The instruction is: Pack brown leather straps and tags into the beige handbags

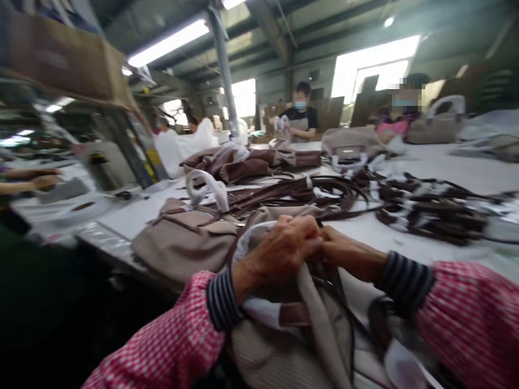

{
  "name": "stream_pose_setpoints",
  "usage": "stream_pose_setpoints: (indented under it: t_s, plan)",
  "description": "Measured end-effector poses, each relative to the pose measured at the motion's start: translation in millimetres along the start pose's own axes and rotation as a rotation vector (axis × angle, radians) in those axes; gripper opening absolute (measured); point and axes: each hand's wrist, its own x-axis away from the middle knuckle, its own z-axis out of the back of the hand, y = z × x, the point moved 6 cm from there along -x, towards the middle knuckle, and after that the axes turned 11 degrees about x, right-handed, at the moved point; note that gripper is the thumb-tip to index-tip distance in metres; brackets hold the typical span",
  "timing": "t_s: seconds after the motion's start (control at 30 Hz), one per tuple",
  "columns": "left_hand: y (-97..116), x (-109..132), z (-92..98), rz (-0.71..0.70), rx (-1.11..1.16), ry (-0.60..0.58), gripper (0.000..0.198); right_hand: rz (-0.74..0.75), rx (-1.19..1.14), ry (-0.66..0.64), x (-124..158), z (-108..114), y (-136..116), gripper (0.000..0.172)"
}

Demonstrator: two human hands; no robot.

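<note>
A taupe handbag (284, 346) lies in front of me at the table's near edge, with a tan strap (320, 319) running down across it. My left hand (284, 251) is closed in a fist over the top of the bag, gripping its strap and a bit of white wrapping. Pressed against it from the right, my right hand (344, 251) is also closed, with its fingers hidden behind the left hand. Both wrists wear striped cuffs under red checked sleeves.
Another taupe bag with a white-wrapped handle (182, 237) lies to the left. Piles of brown straps (425, 208) and more bags (251, 162) cover the white table (454, 167). Two people work at the far side; another person's hand (40, 181) shows at the left.
</note>
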Motion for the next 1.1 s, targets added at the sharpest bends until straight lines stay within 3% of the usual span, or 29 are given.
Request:
stream_pose_setpoints:
  t_s: [0.1,0.27,0.33,0.5,0.83,0.97,1.1]
  plan:
    - [-8,2,1.8,0.078,0.083,0.036,0.016,-0.129,-0.032,0.073,-9,4,5,0.008]
    - [-11,8,3.0,0.135,0.135,0.054,0.013,-0.067,0.316,0.333,-17,5,-11,0.020]
    - [-11,9,3.7,0.150,0.157,0.060,0.013,-0.066,0.297,0.313,-16,5,-12,0.019]
    - [-16,11,2.4,0.203,0.185,0.049,0.012,-0.150,-0.085,0.105,-5,9,-4,0.008]
    - [-19,11,-0.4,0.289,0.153,0.050,0.019,-0.052,-0.065,-0.033,7,12,-9,0.016]
    - [-17,7,-3.6,0.282,0.109,-0.003,0.018,0.069,0.113,0.015,42,31,-13,0.023]
    - [-12,2,-5.0,0.250,0.091,-0.021,0.019,0.079,0.432,0.034,75,40,-9,0.007]
